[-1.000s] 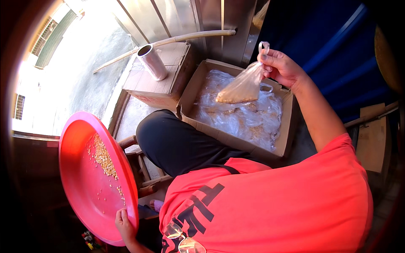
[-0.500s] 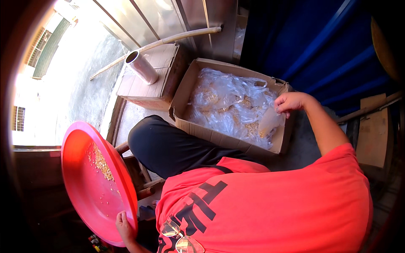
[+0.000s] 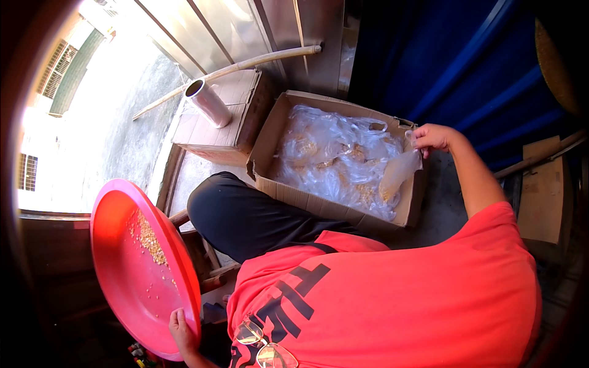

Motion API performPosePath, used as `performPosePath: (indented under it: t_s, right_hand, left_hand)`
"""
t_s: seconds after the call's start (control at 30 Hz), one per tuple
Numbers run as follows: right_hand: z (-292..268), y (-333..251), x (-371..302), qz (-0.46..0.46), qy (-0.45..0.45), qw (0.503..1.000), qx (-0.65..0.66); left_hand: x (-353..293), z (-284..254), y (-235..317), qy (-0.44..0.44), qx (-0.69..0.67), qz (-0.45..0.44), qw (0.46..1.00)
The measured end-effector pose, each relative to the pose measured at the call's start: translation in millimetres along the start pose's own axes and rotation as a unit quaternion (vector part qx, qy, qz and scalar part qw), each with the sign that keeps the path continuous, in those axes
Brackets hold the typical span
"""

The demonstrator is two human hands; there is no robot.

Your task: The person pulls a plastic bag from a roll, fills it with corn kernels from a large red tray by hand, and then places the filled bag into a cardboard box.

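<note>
My left hand grips the near rim of a large red basin, its fingers hidden partly behind the wall. Yellow grain, like corn kernels, lies in a small heap inside the tilted basin. Over the right end of an open cardboard box, my right hand pinches the top of a clear plastic bag. Some kernels sit in the bottom of that bag, which hangs against the others. Several more knotted clear bags with kernels fill the box.
A closed carton stands left of the box, with a roll of clear film upright on it. A bamboo pole leans behind. Blue sheeting hangs at the back right, near flattened cardboard. My knee is beside the box.
My right hand has moved a little to the right, drawing the bag's top up and stretching it upward. My left hand stays on the basin rim.
</note>
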State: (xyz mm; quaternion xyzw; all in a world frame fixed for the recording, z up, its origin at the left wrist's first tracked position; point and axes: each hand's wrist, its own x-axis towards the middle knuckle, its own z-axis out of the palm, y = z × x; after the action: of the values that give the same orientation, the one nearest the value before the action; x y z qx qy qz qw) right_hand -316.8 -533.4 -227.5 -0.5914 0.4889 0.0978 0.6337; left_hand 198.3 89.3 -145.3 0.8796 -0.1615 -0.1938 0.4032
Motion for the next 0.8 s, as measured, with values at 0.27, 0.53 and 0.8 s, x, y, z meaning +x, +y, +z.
performPosePath:
  t_s: [0.27, 0.53, 0.8]
  right_hand:
    - [-34, -62, -7, 0.056, 0.089, 0.948, -0.3]
    - [-17, 52, 128, 0.028, 0.319, 0.832, -0.452]
    - [-23, 85, 120, -0.069, 0.411, 0.815, -0.403]
  left_hand:
    - [-4, 1, 8, 0.004, 0.035, 0.004, 0.999]
    - [-8, 3, 15, 0.017, 0.079, 0.011, 0.997]
    - [2, -1, 0, 0.01, 0.024, -0.017, 1.0]
